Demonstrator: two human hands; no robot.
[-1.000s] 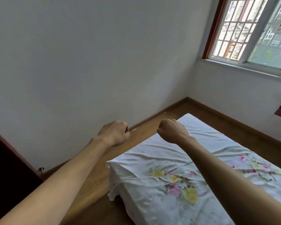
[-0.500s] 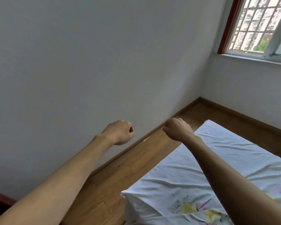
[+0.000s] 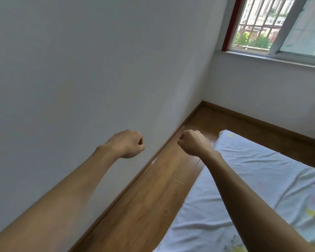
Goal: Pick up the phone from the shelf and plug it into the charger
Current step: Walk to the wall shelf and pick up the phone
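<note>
Both arms reach forward at chest height. My left hand (image 3: 128,143) is a closed fist in front of the white wall, with nothing in it. My right hand (image 3: 194,141) is also a closed fist, held over the strip of wood floor beside the bed, and it holds nothing. The two fists are about a hand's width apart. No phone, shelf or charger is in view.
A bare white wall (image 3: 98,70) fills the left. A bed with a white floral sheet (image 3: 253,175) lies at the lower right. A narrow strip of wood floor (image 3: 153,193) runs between wall and bed. A barred window (image 3: 273,26) sits at the upper right.
The view has swung left: the dark furniture at the lower left has gone out of frame and less of the bed shows. Both fists stay closed and hold their pose.
</note>
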